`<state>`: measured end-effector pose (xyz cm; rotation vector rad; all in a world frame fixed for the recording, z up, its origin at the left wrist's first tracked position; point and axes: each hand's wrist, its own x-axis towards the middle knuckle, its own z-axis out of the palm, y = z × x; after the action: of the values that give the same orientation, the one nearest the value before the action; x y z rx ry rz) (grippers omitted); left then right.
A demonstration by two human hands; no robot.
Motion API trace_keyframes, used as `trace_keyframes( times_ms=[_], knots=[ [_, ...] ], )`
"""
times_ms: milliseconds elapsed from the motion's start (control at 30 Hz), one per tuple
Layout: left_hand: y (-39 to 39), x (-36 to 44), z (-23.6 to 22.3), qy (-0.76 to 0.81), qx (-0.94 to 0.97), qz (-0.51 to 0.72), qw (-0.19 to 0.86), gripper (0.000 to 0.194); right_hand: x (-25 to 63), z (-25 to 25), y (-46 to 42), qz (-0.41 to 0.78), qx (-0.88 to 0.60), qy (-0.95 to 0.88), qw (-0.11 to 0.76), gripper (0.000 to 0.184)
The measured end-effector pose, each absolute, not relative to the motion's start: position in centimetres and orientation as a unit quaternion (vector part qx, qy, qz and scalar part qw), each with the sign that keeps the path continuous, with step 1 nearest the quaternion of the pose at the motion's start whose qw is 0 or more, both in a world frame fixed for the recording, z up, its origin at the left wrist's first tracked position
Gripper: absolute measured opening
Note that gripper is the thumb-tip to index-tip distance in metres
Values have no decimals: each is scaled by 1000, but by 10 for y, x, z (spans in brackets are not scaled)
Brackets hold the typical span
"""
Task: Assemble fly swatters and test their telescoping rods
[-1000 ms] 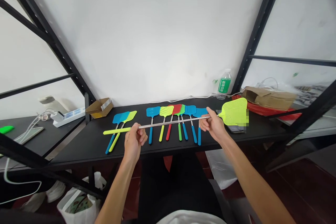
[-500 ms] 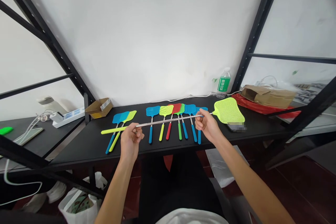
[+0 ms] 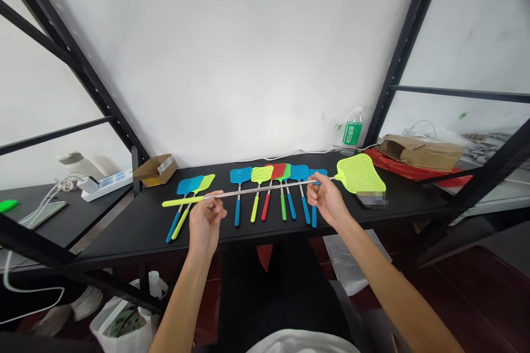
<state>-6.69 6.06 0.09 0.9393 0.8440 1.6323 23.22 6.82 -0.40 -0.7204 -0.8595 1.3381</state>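
A yellow-green fly swatter [image 3: 361, 173] with a long metal rod stretches sideways above the black table. Its handle points left and its perforated head is at the right. My left hand [image 3: 206, 217] pinches the rod close to the handle. Near the head end, my right hand [image 3: 325, 196] grips the rod between thumb and fingers. Behind and below the rod lie several shorter swatters, among them a blue one [image 3: 240, 175], a yellow one [image 3: 255, 208] and a red one [image 3: 266, 207]. A blue swatter [image 3: 174, 226] overlaps a yellow swatter [image 3: 181, 224] left of my left hand.
An open cardboard box [image 3: 156, 171] and a white power strip [image 3: 108, 183] are at the left. A bottle [image 3: 353, 131] stands against the wall. A phone-like dark object [image 3: 371, 199] lies under the swatter head. Black shelf posts [image 3: 408, 47] flank the table [image 3: 136, 231].
The swatter's handle end has risen slightly, and my left hand's hold has shifted a little along the rod from the handle. My right hand stays nearly in place.
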Motion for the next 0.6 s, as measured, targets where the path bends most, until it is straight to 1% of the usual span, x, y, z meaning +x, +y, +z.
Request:
trace_keyframes(
  times_ms=[67,267,367,433,600],
  knots=[
    [60,-65,2,355,402,674,509,15,232,-3,68,590,-311,-374,644,32],
    [57,-60,3,383,398,673,492,41,229,-1,65,599,-306,-373,639,39],
    [57,-59,3,381,410,675,480,47,227,0,64,601,-308,-373,637,40],
    [58,-59,3,379,412,679,475,43,227,0,64,599,-307,-374,638,39],
    [59,-61,2,348,413,682,493,24,228,0,65,595,-299,-378,643,40]
  ],
)
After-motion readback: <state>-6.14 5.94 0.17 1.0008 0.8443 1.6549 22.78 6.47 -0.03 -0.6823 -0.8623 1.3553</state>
